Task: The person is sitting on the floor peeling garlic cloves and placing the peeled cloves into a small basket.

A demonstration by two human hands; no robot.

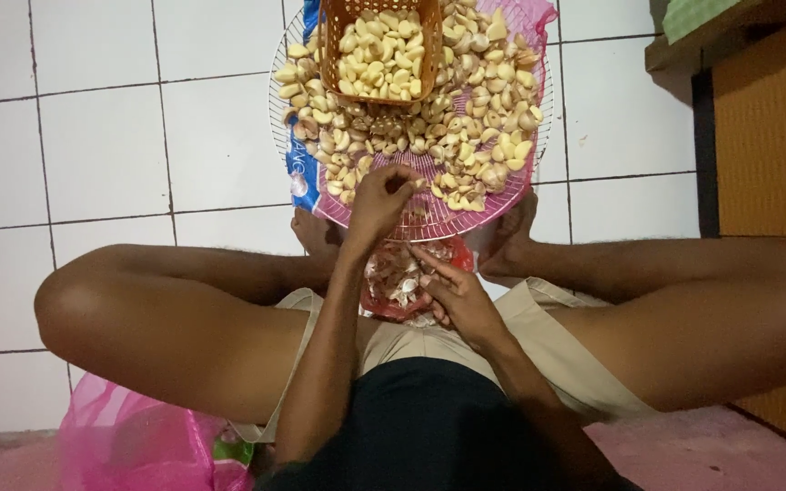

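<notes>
Two hands at the garlic: picking stage, left reaching, right waiting low.

Left hand (377,202) stretches over the near rim of the round wire grille (429,223), fingers pinched narrow on what looks like one garlic clove (418,185) at the pile's edge. Right hand (455,295) hovers by the red bag of skins (402,277), fingers loosely spread, holding nothing I can make out. Peeled cloves fill the orange basket (380,50) farther out. Next call, I'd judge: bring that clove back towards the right hand for peeling.
</notes>
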